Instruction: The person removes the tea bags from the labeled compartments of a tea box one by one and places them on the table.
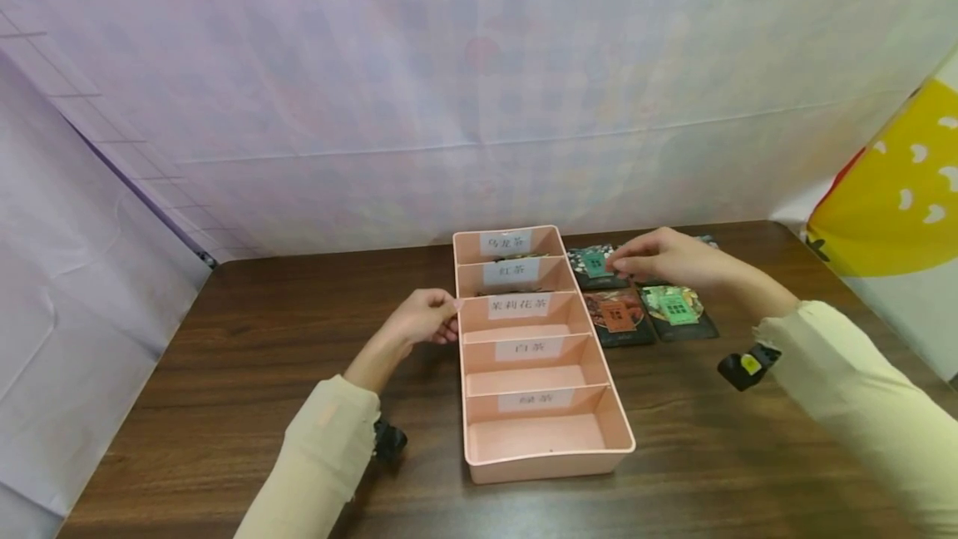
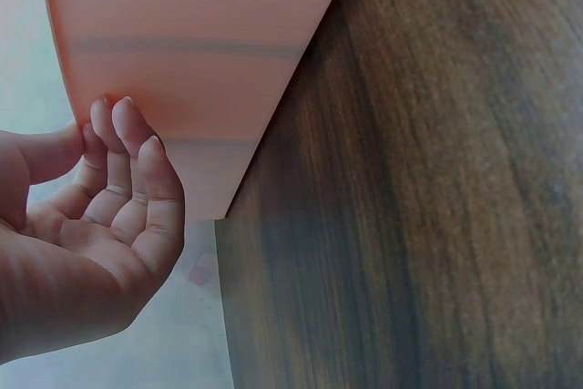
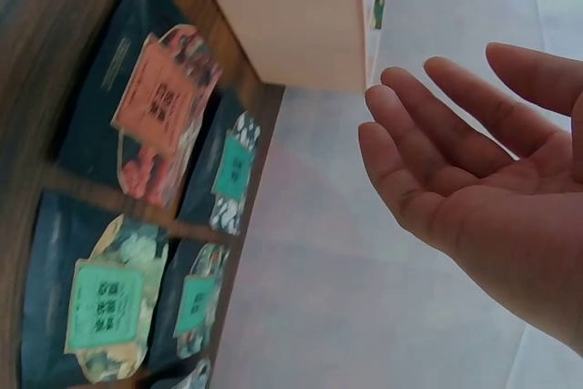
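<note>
Fingers loosely bent and empty, the right hand point(image 1: 677, 259) hovers over dark packets point(image 1: 679, 311); the left hand point(image 1: 421, 316), as far as I can see, pinches the pink divided box point(image 1: 550, 467) by its left rim on the worktop point(image 1: 299, 339).

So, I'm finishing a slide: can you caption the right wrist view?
The empty right grip hovers near labelled packets on a wooden table beside a pink box.
</note>
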The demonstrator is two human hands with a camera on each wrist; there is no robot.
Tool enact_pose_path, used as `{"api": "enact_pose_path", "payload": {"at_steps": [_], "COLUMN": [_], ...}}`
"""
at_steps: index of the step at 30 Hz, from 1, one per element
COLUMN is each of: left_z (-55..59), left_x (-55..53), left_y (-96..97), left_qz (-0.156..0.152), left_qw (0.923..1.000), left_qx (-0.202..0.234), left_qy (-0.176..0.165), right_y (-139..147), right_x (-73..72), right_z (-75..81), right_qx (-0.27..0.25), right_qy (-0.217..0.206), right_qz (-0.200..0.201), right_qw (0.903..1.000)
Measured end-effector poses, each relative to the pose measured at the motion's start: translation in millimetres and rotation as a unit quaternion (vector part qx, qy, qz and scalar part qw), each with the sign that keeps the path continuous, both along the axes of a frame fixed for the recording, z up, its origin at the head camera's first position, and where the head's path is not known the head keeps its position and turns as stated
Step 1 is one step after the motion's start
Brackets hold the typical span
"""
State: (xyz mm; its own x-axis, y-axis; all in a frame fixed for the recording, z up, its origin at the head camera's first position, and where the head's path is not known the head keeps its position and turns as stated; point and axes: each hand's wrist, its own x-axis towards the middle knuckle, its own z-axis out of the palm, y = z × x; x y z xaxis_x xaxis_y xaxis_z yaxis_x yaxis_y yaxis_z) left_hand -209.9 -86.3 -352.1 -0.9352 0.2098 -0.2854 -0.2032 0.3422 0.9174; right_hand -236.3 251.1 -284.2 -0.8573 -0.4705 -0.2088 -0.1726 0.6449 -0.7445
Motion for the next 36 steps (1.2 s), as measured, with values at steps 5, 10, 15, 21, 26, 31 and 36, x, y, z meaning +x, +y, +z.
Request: {"api": "enact_pose_path", "payload": {"at_steps": [5, 10, 15, 21, 26, 31, 36], "left_z": [0.4, 0.6, 1.3, 1.7, 1.9, 1.4, 0.5], "left_x": [0.3, 0.4, 0.5, 0.9, 1.2, 1.3, 0.8], "left_y": [0.5, 0.4, 0.3, -0.2, -0.2, -0.7, -0.8], "left_qz": [0.001, 0.001, -0.001, -0.001, -0.002, -0.001, -0.003], "left_qw": [1.0000, 1.0000, 1.0000, 1.0000, 1.0000, 1.0000, 1.0000], "left_qx": [0.002, 0.001, 0.002, 0.003, 0.002, 0.003, 0.007], "left_qy": [-0.001, -0.003, -0.002, -0.001, -0.002, -0.002, -0.002], "right_y": [-12, -23, -32, -43, -52, -59, -66], "right_x": [-1.8, -1.8, -2.9, -5.6, -8.5, -11.1, -13.6], "right_z": [5.1, 9.3, 12.4, 16.8, 19.9, 21.5, 20.1], "right_qx": [0.003, 0.010, 0.012, 0.007, -0.016, -0.033, -0.028], "right_qy": [0.007, 0.023, 0.038, 0.026, 0.009, 0.004, 0.001], "right_qz": [0.015, 0.036, 0.048, 0.068, 0.079, 0.092, 0.097], "right_qw": [0.9999, 0.9990, 0.9980, 0.9973, 0.9967, 0.9952, 0.9949]}}
